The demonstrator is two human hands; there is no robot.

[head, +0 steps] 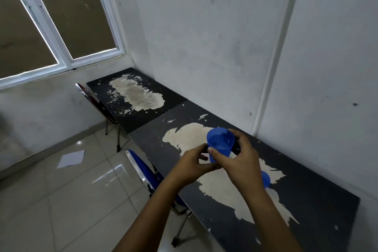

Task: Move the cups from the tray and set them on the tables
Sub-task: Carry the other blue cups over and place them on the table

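My right hand (237, 161) grips a blue cup (220, 144) above the near counter (319, 206) — fingers and thumb curled round its wall; my left hand (194, 166) pinches its base. A second blue cup (266, 179) stands on the counter, half hidden behind my right wrist

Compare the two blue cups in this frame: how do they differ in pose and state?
The held cup is fully visible, gripped by the left hand and right hand above the near table; the second cup sits lower, mostly hidden behind the right forearm. The held cup's open mouth shows; the second cup's does not. Both are blue.
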